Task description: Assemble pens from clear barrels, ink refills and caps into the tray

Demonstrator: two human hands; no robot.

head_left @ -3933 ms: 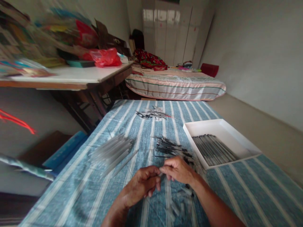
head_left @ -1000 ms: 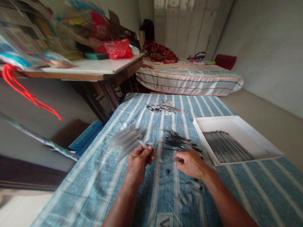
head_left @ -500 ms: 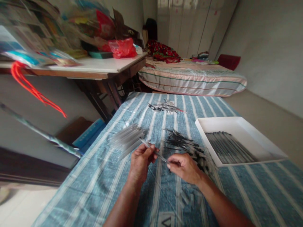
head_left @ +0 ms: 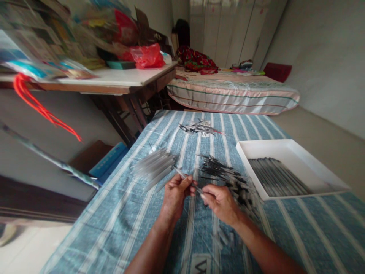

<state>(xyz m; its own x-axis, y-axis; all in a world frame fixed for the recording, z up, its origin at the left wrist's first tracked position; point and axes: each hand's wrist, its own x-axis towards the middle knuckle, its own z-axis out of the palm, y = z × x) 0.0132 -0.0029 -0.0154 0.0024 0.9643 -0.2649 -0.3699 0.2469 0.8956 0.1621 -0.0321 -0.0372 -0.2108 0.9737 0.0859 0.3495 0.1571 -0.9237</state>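
Note:
My left hand (head_left: 178,190) pinches a thin translucent pen barrel (head_left: 181,173), which slants down to the right. At its lower end, the thumb and fingers of my right hand (head_left: 218,199) are closed on the tip. Left of my hands lies a bundle of clear barrels (head_left: 155,167) on the striped cloth. Black pen parts (head_left: 218,169) form a loose pile just beyond my right hand. Small clear pieces (head_left: 225,238) are scattered nearer to me, blurred. A white box (head_left: 316,169) at the right holds a row of dark pens (head_left: 275,177).
Thin refills (head_left: 199,128) lie at the far part of the cloth-covered table (head_left: 119,213). A cluttered white desk (head_left: 119,78) stands at the left, with red cords (head_left: 47,110) hanging from it. Behind are a bed (head_left: 234,91) and a wardrobe.
Both hands have come closer together around the barrel. My left hand has shifted slightly right, and my right fingers have closed in on the barrel's lower end.

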